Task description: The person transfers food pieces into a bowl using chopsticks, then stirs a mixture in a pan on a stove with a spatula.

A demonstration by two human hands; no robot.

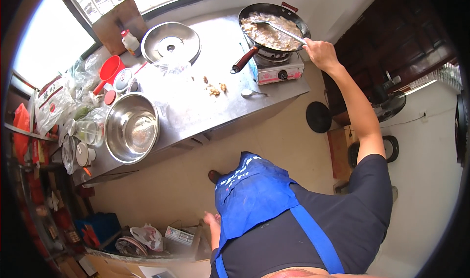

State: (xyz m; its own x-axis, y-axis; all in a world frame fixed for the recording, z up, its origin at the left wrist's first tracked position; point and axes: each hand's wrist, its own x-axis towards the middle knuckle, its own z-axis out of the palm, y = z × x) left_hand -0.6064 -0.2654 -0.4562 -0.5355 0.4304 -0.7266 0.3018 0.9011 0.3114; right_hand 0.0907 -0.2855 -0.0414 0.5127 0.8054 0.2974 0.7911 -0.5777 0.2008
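Note:
At the far right end of the steel counter, my right hand (320, 55) is closed round the handle of a long metal spatula (286, 32). Its head rests among browned, bubbling pieces of food (267, 37) in a black wok (304, 26). The wok sits on a portable gas stove (279, 75) with a black knob, and its dark red-brown handle (245, 60) points toward the near left. Down beside my blue apron (254, 195) hangs my left hand (212, 218), fingers loosely apart, with nothing visible in it.
On the counter (196, 116) lie a metal spoon (252, 93) and scattered food bits (213, 89). Left of them stand a steel basin (132, 150), a lidded steel pan (171, 31), a red plastic ladle (111, 68), a white bottle (130, 42) and several plastic bags. A black stool (318, 117) stands at right.

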